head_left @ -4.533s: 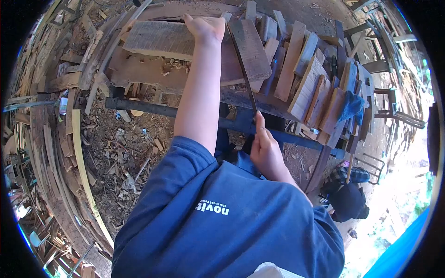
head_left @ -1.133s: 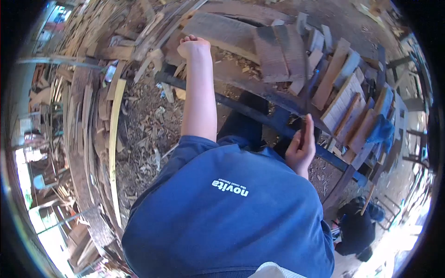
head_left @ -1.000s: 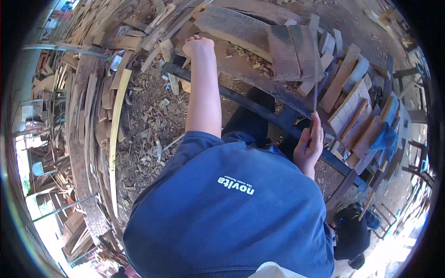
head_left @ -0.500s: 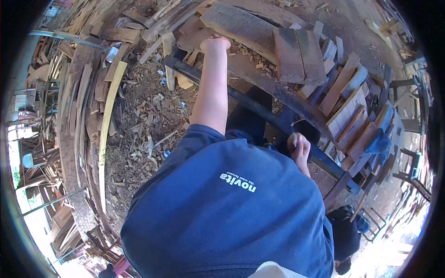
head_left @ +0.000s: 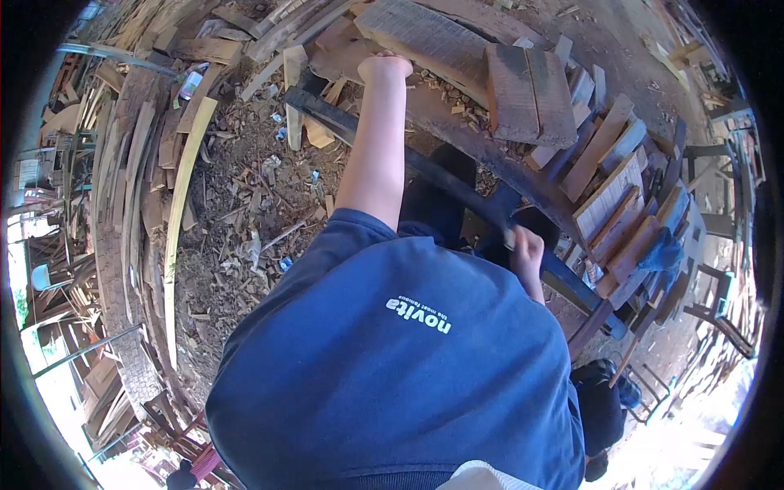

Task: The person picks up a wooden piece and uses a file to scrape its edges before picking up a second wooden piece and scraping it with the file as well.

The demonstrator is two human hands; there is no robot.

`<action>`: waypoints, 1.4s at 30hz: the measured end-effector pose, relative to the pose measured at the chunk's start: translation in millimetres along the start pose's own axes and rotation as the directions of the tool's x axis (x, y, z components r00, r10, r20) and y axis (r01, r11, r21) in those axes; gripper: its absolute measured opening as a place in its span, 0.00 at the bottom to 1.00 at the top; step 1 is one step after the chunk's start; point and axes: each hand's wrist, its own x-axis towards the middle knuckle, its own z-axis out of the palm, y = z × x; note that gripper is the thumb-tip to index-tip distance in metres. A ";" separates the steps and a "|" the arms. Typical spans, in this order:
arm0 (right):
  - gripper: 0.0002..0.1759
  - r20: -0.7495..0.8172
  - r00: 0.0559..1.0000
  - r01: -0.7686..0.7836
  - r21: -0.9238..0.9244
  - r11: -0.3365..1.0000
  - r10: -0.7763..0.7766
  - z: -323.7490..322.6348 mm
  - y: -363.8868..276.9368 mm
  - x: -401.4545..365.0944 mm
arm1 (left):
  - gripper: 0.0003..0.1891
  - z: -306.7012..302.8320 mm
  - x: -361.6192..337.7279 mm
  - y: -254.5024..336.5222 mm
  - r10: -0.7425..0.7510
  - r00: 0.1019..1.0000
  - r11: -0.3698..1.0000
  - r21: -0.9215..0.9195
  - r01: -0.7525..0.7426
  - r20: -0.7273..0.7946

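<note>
My left arm reaches far forward, and my left hand (head_left: 387, 65) is at the near side of a thick wooden beam (head_left: 426, 39); its fingers are hidden behind the wrist. My right hand (head_left: 527, 247) is curled closed near my body, just beside a long dark bar (head_left: 457, 194) that runs diagonally under my left forearm. A small pale end shows at its fingers, but I cannot tell what it holds. Small wood chips (head_left: 459, 110) lie on the plank surface between the hands. Two short, wide blocks (head_left: 531, 98) rest against the beam on the right.
Cut boards (head_left: 608, 200) are piled at the right, with a blue cloth (head_left: 663, 251) on them. Long planks (head_left: 122, 212) and a pale strip (head_left: 181, 220) lie at the left. Wood scraps litter the ground (head_left: 245, 196). A person in dark clothing (head_left: 600, 408) is at the lower right.
My right hand has shifted slightly, and the small thin piece seen above it earlier no longer shows. My left hand stays by the beam. The whole view has tilted a little.
</note>
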 end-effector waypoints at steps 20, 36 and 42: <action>0.23 0.124 0.986 0.156 -0.512 0.845 -0.107 -13.6 1.3 10.4 | 0.10 -9.6 -35.5 -15.7 0.021 0.996 0.998 -0.062 -0.015 0.087; 0.12 -0.298 0.954 0.044 0.287 0.957 0.046 -7.1 -35.7 -4.2 | 0.07 -38.2 -38.5 -57.2 0.203 0.694 0.533 0.517 -0.670 0.690; 0.12 -0.194 0.981 -0.076 -0.428 0.900 -0.010 12.5 -76.5 -5.4 | 0.22 -48.6 -39.6 -130.3 -0.239 0.341 -0.368 0.240 -0.898 0.909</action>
